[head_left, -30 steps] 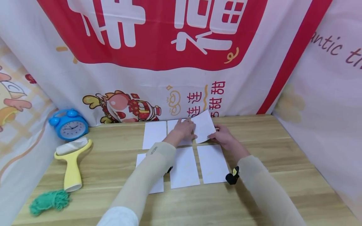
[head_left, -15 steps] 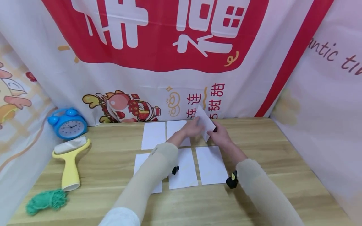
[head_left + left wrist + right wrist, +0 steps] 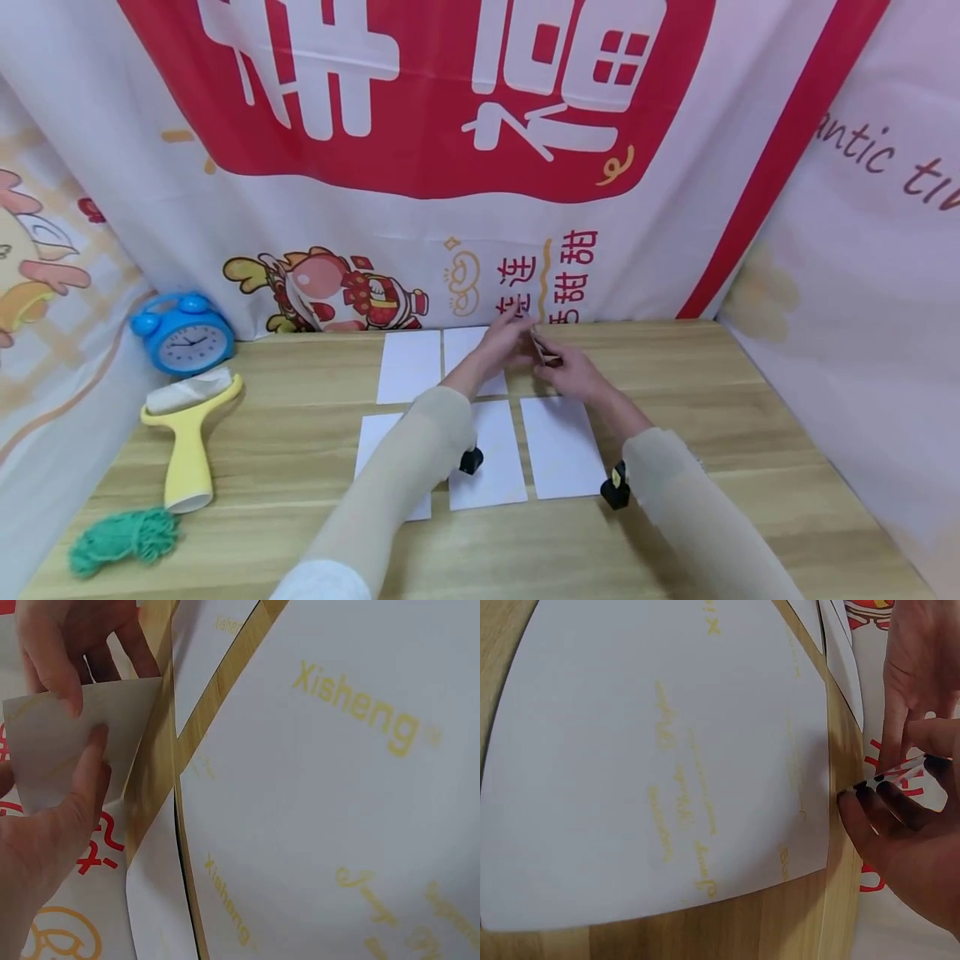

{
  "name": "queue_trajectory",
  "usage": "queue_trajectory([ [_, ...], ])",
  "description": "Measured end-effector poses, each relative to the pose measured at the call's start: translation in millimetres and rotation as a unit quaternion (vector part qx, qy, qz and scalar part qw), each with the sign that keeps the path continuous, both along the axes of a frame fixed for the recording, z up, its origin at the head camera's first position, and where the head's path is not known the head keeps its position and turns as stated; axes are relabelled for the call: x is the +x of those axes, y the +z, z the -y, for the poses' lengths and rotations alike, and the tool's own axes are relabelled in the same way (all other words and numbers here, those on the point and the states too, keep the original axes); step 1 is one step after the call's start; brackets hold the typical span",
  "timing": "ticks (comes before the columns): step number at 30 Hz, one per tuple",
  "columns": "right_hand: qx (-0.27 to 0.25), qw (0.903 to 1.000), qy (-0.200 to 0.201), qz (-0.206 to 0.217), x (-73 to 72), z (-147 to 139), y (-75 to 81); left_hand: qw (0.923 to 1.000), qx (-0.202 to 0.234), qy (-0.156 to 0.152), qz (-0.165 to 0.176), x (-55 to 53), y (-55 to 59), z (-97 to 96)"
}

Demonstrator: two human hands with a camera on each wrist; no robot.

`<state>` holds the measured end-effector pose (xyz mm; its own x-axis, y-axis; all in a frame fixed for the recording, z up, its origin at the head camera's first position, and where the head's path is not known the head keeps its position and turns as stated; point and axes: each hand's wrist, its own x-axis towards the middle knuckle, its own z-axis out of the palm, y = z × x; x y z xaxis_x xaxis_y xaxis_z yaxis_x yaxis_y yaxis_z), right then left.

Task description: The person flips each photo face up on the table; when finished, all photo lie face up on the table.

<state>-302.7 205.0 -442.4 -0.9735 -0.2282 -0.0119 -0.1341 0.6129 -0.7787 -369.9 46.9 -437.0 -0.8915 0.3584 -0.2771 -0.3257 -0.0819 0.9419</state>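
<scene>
My left hand (image 3: 504, 343) and right hand (image 3: 573, 372) meet at the back of the table over one small sheet of photo paper (image 3: 52, 742). In the left wrist view, the left thumb lies on its pale back while the left fingers go behind. The right hand (image 3: 71, 637) pinches the sheet's upper edge. From the right wrist, this photo paper (image 3: 911, 771) appears nearly edge-on with a glossy face. Several white sheets lie in two rows below; nearest my right hand is the front right sheet (image 3: 562, 454). Yellow "Xisheng" lettering marks a sheet (image 3: 337, 787) in the left wrist view.
A blue alarm clock (image 3: 187, 337) stands at the back left. In front of it lie a yellow-handled lint roller (image 3: 187, 454) and a green yarn bundle (image 3: 123, 537). A printed cloth (image 3: 420, 225) hangs right behind the wooden table (image 3: 300, 392).
The sheet in my hands has turned from broadside to nearly edge-on and sits lower. My hands have drawn together around it. The sheets on the table lie in the same arrangement.
</scene>
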Motion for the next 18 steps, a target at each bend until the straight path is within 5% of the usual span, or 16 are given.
queue_trajectory([
  [5,0.026,0.9994,-0.010,0.021,0.2,-4.8,-2.4,0.9995,-0.014,0.027,-0.010,1.8,-3.4,1.1],
  [13,0.095,0.9952,0.022,-0.006,-1.7,-19.8,-5.0,0.9898,-0.079,0.077,-0.090,3.3,-14.8,-3.1],
  [16,0.142,0.9896,0.022,-0.001,-2.3,-24.7,-4.3,0.9724,-0.162,0.075,-0.150,5.1,-16.7,-3.3],
  [18,0.177,0.9839,0.027,-0.005,-2.5,-27.3,-3.7,0.9461,-0.245,0.045,-0.206,6.0,-16.3,-2.5],
])
